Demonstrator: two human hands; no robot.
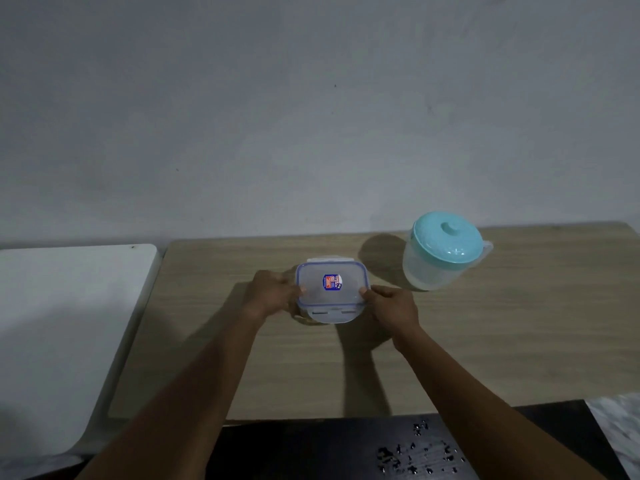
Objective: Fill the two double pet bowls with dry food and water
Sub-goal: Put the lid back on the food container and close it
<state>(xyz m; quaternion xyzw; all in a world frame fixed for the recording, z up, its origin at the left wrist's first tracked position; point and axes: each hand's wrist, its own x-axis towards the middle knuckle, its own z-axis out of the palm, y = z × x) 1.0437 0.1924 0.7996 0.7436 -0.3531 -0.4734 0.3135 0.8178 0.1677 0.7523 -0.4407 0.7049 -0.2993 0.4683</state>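
Hands, left and right, grip a rounded-rectangular, seemingly clear plastic container on woodgrain table.

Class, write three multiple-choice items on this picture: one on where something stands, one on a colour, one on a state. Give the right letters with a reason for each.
1. Where does the jug stand, seen from the camera?
A. right of the container and farther back
B. left of the container
C. on the white surface

2. What colour is the jug's lid?
A. red
B. turquoise
C. black

3. What state is the clear container in?
A. lid off, lying beside it
B. tipped on its side
C. lid on, held on both sides

Answers:
1 A: the jug is on the wooden table, right of the container and nearer the wall.
2 B: the lid on top of the jug is turquoise.
3 C: the blue-edged lid covers it, with the left hand and right hand gripping its sides.
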